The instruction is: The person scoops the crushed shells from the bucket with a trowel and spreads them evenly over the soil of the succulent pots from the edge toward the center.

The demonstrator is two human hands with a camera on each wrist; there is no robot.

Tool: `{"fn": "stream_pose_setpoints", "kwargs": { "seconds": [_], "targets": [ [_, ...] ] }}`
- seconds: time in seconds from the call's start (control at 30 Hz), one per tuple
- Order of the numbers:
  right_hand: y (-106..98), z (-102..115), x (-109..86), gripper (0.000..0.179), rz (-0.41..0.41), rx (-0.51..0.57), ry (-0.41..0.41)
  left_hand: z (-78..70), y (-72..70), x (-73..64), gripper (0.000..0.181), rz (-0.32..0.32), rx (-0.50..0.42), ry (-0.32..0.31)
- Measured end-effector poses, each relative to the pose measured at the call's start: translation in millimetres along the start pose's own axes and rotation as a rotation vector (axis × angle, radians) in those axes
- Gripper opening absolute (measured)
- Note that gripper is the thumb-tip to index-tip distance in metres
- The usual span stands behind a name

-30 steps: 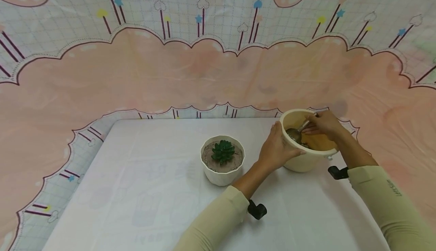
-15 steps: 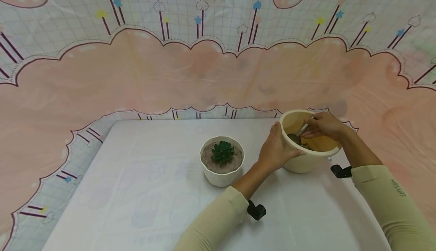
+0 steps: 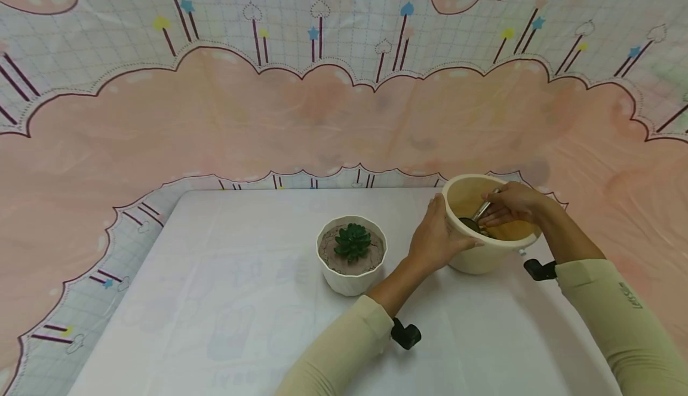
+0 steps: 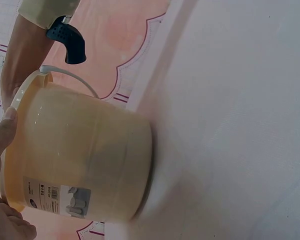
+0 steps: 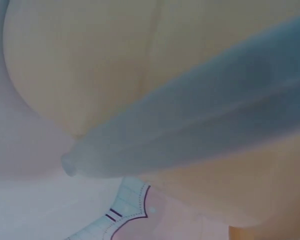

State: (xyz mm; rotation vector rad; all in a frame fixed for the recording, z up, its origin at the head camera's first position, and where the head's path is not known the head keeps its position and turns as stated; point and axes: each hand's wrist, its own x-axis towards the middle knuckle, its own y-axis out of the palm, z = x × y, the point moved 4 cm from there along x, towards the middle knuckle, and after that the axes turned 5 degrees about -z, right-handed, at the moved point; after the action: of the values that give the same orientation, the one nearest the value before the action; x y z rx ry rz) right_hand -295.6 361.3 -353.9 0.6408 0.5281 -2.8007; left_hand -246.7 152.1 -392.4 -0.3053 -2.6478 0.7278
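Note:
On the right of the table in the head view stands a cream plastic bucket (image 3: 473, 260), slightly tilted. My left hand (image 3: 434, 238) grips its left side near the rim, the thumb on the outer wall. Inside the bucket, my right hand (image 3: 516, 202) holds a metal spoon (image 3: 483, 209) by its handle, bowl end down. The spoon's bowl lies low in the bucket, among dark bits too small to make out. In the left wrist view the bucket (image 4: 85, 145) shows a printed label (image 4: 57, 197). The right wrist view shows only the bucket's wall (image 5: 80, 60), close up.
A white pot (image 3: 352, 284) with a green succulent (image 3: 352, 242) stands left of my left forearm. The white table (image 3: 226, 288) meets a patterned cloth backdrop (image 3: 301, 115) behind. A pale, blurred strip (image 5: 190, 115), likely the bucket's handle, crosses the right wrist view.
My right hand has moved slightly down and to the right, and the spoon's bowl sits lower in the bucket. My left hand and the potted plant stay in place.

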Motion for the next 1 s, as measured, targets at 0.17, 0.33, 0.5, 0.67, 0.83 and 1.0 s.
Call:
{"fn": "stream_pose_setpoints", "kwargs": {
  "seconds": [0.17, 0.33, 0.5, 0.67, 0.83, 1.0],
  "targets": [
    [-0.5, -1.5, 2.0, 0.039, -0.001, 0.005, 0.004, -0.1, -0.2, 0.0, 0.121, 0.000, 0.011, 0.004],
    [-2.1, -5.0, 2.1, 0.039, 0.011, 0.056, 0.023, 0.2, -0.4, -0.6, 0.121, -0.007, 0.021, 0.003],
    [-2.6, -8.4, -0.7, 0.041, 0.015, 0.072, 0.039, 0.6, 0.6, -2.2, 0.121, -0.007, 0.033, -0.002],
    [-1.5, -7.5, -3.1, 0.043, 0.013, 0.083, 0.043, 1.2, -0.1, -2.9, 0.120, -0.020, 0.051, 0.012],
    [-1.5, -2.8, -6.8, 0.046, 0.006, 0.110, 0.050, 1.4, -2.2, -2.0, 0.118, -0.035, 0.060, 0.045],
    [-6.5, 1.3, -9.5, 0.043, -0.029, 0.142, 0.053, 2.1, -2.8, -0.6, 0.118, -0.030, 0.048, 0.044]
  ]
}}
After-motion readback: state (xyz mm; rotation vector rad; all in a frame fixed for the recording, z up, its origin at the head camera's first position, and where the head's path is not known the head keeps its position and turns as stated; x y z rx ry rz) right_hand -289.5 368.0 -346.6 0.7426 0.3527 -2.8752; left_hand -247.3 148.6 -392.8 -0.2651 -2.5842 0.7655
